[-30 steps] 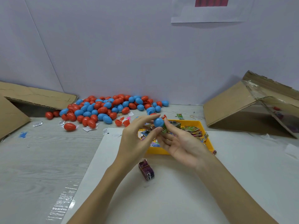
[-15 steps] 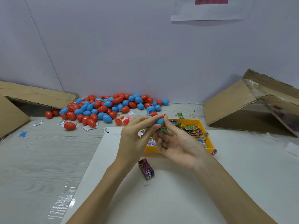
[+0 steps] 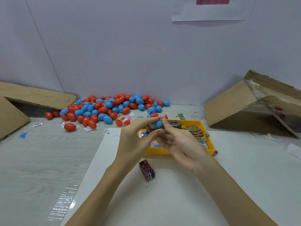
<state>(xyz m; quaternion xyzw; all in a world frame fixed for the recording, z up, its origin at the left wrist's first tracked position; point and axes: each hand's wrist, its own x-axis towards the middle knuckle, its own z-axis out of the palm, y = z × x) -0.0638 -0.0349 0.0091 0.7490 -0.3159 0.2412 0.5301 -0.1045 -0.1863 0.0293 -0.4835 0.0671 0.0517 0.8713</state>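
Closest to me, a white sheet (image 3: 179, 201) covers the grey wood-grain table (image 3: 40, 160), and the yellow tray (image 3: 157, 151) sits on its far part. On the near side of the tray, just in front of its wall, a small bundle of cards (image 3: 147, 170) bound with a band lies on the sheet. A strip of shiny tape (image 3: 63, 204) is stuck to the bare table well to the near left of the tray. Colourful packets (image 3: 194, 130) are heaped inside the tray. Beyond the tray and to its left, a loose pile of red and blue eggs (image 3: 104, 108) spreads over the table up to the wall, with scraps of paper among them. Farther left of the tray a cardboard box (image 3: 32, 95) lies tipped on its side, and right of the tray a second tipped box (image 3: 231, 105) does the same. Behind everything, the pale wall (image 3: 146, 54) carries a paper notice (image 3: 211, 12) high above the tray. Both forearms reach in from the near edge and meet over the tray's left half. There the blue egg (image 3: 157, 124) is held in the air, above the tray's far left corner. The left hand (image 3: 135, 139) pinches it, forefinger over the top and thumb under it. The right hand (image 3: 182, 144), palm turned inward, grips it too: its topmost fingertip presses the egg's right side and the other fingers curl beneath. Something greenish sits at the egg's base; I cannot tell what it is.
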